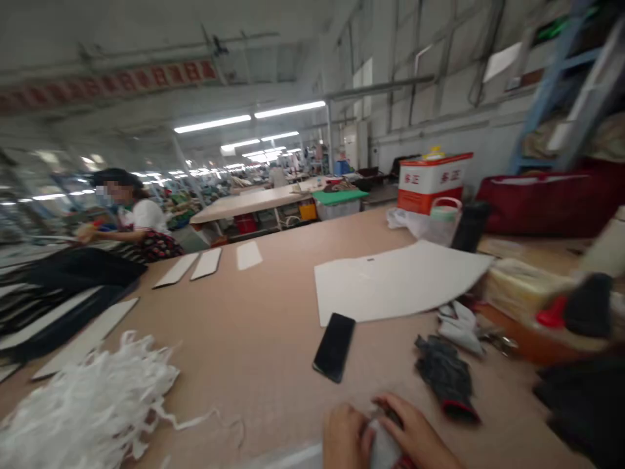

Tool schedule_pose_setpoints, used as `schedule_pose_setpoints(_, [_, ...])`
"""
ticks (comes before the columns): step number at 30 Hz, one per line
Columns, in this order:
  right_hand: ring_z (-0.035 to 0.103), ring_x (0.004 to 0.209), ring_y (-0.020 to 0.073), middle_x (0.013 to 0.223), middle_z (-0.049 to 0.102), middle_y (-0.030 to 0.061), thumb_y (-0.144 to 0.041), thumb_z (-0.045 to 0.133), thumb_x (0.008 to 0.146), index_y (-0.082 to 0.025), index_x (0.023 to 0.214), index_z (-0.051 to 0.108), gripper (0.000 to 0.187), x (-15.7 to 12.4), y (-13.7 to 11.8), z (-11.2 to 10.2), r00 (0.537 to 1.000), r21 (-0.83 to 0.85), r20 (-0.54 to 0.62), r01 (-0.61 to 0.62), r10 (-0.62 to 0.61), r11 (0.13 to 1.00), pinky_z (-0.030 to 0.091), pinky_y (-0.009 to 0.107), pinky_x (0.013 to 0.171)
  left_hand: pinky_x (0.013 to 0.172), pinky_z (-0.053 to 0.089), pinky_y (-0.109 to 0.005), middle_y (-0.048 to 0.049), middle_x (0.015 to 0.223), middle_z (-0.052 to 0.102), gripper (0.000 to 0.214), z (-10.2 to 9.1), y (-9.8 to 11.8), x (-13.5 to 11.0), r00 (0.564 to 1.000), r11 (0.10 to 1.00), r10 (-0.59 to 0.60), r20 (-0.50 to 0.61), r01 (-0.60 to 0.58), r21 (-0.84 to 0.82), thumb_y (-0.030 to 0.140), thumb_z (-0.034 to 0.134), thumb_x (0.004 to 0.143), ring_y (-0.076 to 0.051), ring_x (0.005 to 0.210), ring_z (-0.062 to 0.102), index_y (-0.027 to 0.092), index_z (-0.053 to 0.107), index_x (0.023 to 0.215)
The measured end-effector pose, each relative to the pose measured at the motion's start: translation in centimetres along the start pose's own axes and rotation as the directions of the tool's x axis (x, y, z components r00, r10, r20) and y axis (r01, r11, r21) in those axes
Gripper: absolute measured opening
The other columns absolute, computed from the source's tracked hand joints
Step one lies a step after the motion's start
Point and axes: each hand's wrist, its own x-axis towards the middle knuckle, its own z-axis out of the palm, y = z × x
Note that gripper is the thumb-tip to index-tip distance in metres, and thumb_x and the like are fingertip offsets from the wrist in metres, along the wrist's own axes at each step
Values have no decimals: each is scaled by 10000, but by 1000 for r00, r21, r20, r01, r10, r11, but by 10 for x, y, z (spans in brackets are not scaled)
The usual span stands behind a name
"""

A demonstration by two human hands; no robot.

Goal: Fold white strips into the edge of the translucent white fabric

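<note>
At the bottom edge, my left hand (344, 435) and my right hand (415, 435) are closed together around a small pale object (383, 448) that I cannot name; motion blur smears it. A dark glove with a red cuff (446, 378) lies just beyond my right hand. A black phone (334, 346) rests face up on the brown table (254, 345) a little past my left hand. A large white card sheet (395, 280) lies behind the phone.
A heap of white strips (88, 404) sits at the left front. Narrow white card pieces (208, 262) lie further back. Dark fabric (63, 286) covers the left side, where another person (129, 215) works. A red-and-white box (432, 179), a cup and cluttered items stand at right.
</note>
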Motion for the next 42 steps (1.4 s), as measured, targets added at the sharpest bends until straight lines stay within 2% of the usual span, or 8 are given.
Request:
schedule_pose_setpoints(2, [542, 968, 193, 1025, 606, 61, -125, 486, 727, -185, 1063, 567, 351, -5, 1, -2, 998, 9, 5, 66, -66, 998, 425, 323, 891, 919, 337, -427, -80, 1030, 567, 205, 10, -6, 10, 990, 984, 108, -85, -94, 151, 162, 465, 827, -236, 1029, 474, 180, 615, 966])
schedule_pose_setpoints(7, [531, 854, 181, 907, 579, 49, -81, 480, 704, -182, 1077, 523, 388, -3, -12, -8, 992, -95, -73, 95, -102, 991, 431, 304, 808, 737, 404, -329, -42, 855, 611, 213, 14, -16, 22, 893, 864, 412, -180, -319, 390, 160, 474, 818, -200, 832, 554, 226, 649, 920])
schedule_pose_setpoints(10, [504, 890, 190, 932, 550, 49, -45, 494, 688, -189, 1015, 514, 358, -4, -15, -7, 986, -164, -95, 117, -133, 979, 417, 310, 814, 685, 400, -302, -31, 804, 607, 215, 11, -17, 22, 848, 813, 491, -200, -363, 455, 157, 462, 830, -183, 770, 556, 238, 655, 878])
schedule_pose_setpoints(15, [476, 875, 194, 881, 522, 43, -61, 488, 758, -189, 779, 535, 137, -5, -17, -9, 980, -301, -38, 176, -196, 937, 405, 299, 773, 649, 375, -288, -15, 770, 586, 218, 15, -22, 22, 793, 763, 566, -226, -401, 507, 120, 479, 818, -168, 727, 531, 252, 642, 876])
schedule_pose_setpoints(20, [477, 881, 188, 855, 526, 40, -81, 467, 785, -187, 736, 556, 147, -2, -23, -14, 980, -304, 19, 194, -197, 933, 399, 287, 774, 669, 346, -302, 5, 788, 561, 241, 20, -32, 24, 735, 698, 641, -222, -439, 565, 87, 525, 786, -163, 738, 499, 263, 615, 924])
schedule_pose_setpoints(29, [516, 804, 171, 778, 570, 36, -107, 480, 710, -173, 684, 592, 133, 12, -27, -21, 987, -275, 83, 152, -134, 949, 387, 256, 731, 665, 342, -323, 14, 818, 551, 329, 24, -33, 23, 734, 641, 653, -187, -403, 653, 89, 590, 754, -179, 757, 486, 280, 579, 1021])
schedule_pose_setpoints(34, [525, 762, 167, 767, 590, 34, -145, 491, 691, -169, 696, 598, 109, 19, -32, -21, 994, -371, 104, 80, -45, 925, 379, 246, 694, 675, 365, -329, 3, 854, 553, 316, 25, -32, 22, 764, 620, 630, -138, -388, 682, 104, 578, 777, -184, 780, 493, 264, 567, 1049])
schedule_pose_setpoints(42, [514, 765, 171, 786, 599, 49, -118, 483, 678, -159, 712, 589, 118, 21, -35, -19, 994, -478, 114, 60, -6, 876, 349, 244, 656, 668, 375, -329, 5, 866, 563, 264, 23, -30, 21, 768, 604, 628, -124, -381, 700, 148, 563, 802, -183, 781, 499, 262, 568, 1039])
